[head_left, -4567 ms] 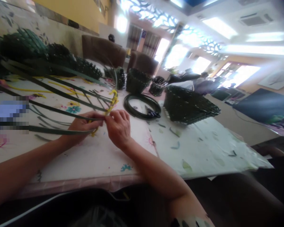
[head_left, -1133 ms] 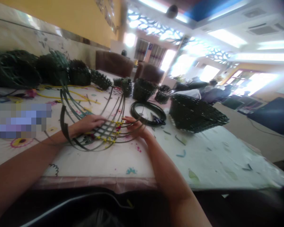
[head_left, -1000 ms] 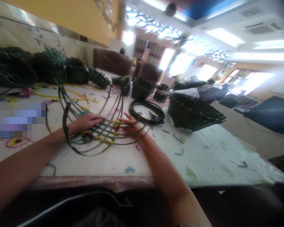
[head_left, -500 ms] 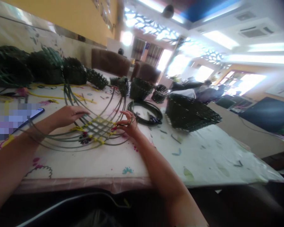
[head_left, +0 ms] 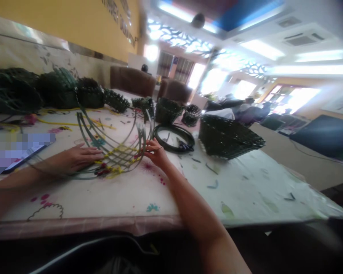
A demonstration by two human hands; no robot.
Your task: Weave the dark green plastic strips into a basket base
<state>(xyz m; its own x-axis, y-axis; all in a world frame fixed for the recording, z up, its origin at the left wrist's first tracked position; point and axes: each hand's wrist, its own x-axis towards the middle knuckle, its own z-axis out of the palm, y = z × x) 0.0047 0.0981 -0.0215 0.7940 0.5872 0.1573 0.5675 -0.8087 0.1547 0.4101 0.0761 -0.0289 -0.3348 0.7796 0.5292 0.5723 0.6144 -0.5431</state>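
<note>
A half-woven basket base [head_left: 118, 154] of dark green strips crossed with yellow ones lies on the flowered tablecloth [head_left: 125, 190]. Its loose green strips curve upward and to the left. My left hand [head_left: 81, 156] lies flat on the left side of the weave, fingers stretched out. My right hand [head_left: 156, 151] is at the right edge of the weave, fingers pinched round a green strip there.
A coil of green strip with scissors [head_left: 174, 137] lies beyond my right hand. A finished dark basket [head_left: 227, 137] stands to the right, smaller baskets [head_left: 168, 110] behind. Piles of green material [head_left: 45, 89] line the far left. A phone [head_left: 17, 156] lies at left. People sit far back.
The weave was turned on the table and its loose strips swung round. My left hand moved from the centre to the left side; my right hand closed on a strip at the right edge.
</note>
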